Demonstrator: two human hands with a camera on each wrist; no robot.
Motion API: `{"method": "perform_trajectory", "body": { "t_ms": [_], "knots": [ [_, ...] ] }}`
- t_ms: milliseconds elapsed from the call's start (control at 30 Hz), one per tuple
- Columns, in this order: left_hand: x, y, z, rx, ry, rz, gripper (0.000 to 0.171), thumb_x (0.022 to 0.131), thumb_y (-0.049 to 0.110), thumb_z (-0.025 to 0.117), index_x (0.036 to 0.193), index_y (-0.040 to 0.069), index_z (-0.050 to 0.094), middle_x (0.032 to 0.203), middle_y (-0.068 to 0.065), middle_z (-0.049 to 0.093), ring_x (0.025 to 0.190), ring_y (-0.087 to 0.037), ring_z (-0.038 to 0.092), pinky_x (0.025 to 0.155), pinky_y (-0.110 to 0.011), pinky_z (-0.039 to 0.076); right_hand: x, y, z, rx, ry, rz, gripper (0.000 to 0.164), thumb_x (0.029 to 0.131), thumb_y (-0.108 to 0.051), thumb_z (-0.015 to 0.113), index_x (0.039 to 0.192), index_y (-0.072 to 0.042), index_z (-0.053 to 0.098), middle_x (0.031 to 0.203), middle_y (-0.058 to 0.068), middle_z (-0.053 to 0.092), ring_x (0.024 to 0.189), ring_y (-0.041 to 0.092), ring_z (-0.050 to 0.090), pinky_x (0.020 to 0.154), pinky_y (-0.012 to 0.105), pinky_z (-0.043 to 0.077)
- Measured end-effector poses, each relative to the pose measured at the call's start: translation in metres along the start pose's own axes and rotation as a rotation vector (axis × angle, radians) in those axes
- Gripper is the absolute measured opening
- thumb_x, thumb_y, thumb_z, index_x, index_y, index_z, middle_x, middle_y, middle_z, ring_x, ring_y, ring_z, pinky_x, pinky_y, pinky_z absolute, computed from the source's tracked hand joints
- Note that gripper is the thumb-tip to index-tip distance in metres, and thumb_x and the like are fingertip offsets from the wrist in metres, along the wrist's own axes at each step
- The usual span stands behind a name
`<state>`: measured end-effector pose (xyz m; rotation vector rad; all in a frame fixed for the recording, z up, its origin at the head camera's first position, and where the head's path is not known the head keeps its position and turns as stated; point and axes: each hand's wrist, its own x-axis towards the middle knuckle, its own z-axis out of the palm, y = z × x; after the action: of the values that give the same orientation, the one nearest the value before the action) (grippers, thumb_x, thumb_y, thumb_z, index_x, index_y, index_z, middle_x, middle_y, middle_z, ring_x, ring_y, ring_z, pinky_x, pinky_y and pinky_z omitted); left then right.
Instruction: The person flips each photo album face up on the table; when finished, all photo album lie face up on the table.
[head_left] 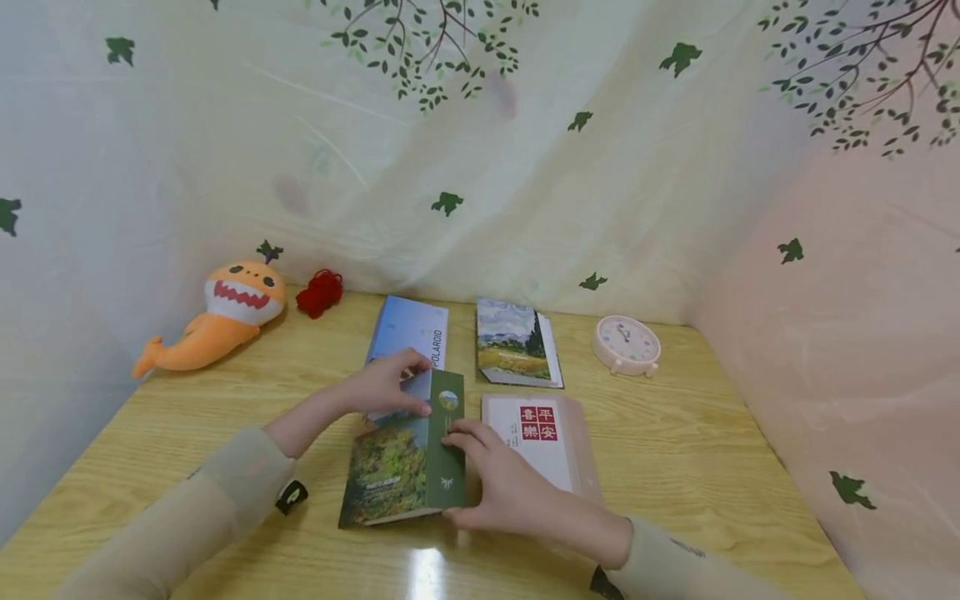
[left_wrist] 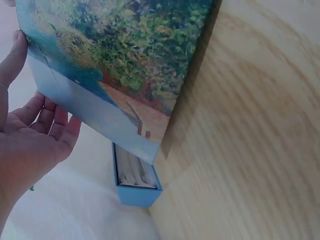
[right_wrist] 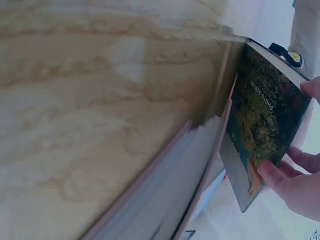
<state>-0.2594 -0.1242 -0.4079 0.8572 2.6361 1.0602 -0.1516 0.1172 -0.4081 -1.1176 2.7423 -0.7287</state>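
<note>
At the near middle of the table (head_left: 675, 450): gripping green album (head_left: 390, 471), pinched near one o'clock by left hand (head_left: 384, 385), near four by right hand (head_left: 501, 479). Held with Polaroid album (head_left: 411, 321) at twelve, landscape album (head_left: 512, 340) between one and two, pink album (head_left: 540, 450) at three. Cannot tell whether touching table. Judged mid-positioning; likely calls next for even two-handed control, clear of pink album.

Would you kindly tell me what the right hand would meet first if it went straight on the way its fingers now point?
The photo album, which the right hand grips; beyond it, the left hand seems next in line, though depth is unclear.
</note>
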Motion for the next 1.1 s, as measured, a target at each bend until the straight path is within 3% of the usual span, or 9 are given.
{"method": "perform_trajectory", "body": {
  "t_ms": [167,367,700,900,1100],
  "knots": [
    [-0.003,0.008,-0.007,0.032,0.058,0.056,0.068,0.073,0.038,0.080,0.125,0.001,0.055,0.115,-0.010,0.058,0.101,-0.024,0.053,0.087,-0.041,0.047,-0.003,-0.001,-0.006,0.004,0.084,-0.053,0.072,0.072,-0.038,0.079,0.132,-0.014,0.048,0.143,0.001,0.036,0.129,0.019,0.040,0.099,0.032,0.045],
    [-0.006,0.014,-0.010,0.021,0.066,0.077,0.070,0.072,0.038,0.079,0.127,0.003,0.054,0.114,-0.008,0.058,0.092,-0.019,0.051,0.080,-0.035,0.046,-0.004,-0.004,-0.008,0.040,0.117,-0.117,0.072,0.073,-0.040,0.078,0.133,-0.016,0.047,0.144,-0.002,0.033,0.128,0.015,0.041,0.098,0.029,0.046],
    [-0.010,0.029,-0.019,-0.027,0.120,0.101,0.068,0.074,0.030,0.080,0.131,0.008,0.051,0.119,-0.008,0.055,0.095,-0.020,0.054,0.065,-0.028,0.048,-0.003,-0.009,-0.013,0.080,0.203,-0.191,0.072,0.071,-0.034,0.082,0.131,-0.014,0.047,0.145,-0.003,0.032,0.128,0.013,0.040,0.098,0.026,0.045],
    [-0.014,0.038,-0.026,-0.053,0.130,0.077,0.070,0.074,0.031,0.080,0.134,0.009,0.049,0.122,-0.008,0.055,0.100,-0.021,0.057,0.079,-0.036,0.050,-0.003,-0.012,-0.022,0.043,0.232,-0.241,0.074,0.070,-0.035,0.082,0.131,-0.015,0.047,0.145,-0.001,0.033,0.127,0.015,0.041,0.097,0.028,0.047],
    [-0.017,0.035,-0.028,-0.137,0.124,0.101,0.069,0.075,0.027,0.080,0.133,0.006,0.048,0.123,-0.010,0.054,0.102,-0.024,0.059,0.086,-0.041,0.052,-0.001,-0.014,-0.025,0.002,0.270,-0.305,0.077,0.069,-0.036,0.083,0.132,-0.014,0.046,0.144,0.002,0.035,0.125,0.017,0.044,0.098,0.031,0.046]
  ]
}}
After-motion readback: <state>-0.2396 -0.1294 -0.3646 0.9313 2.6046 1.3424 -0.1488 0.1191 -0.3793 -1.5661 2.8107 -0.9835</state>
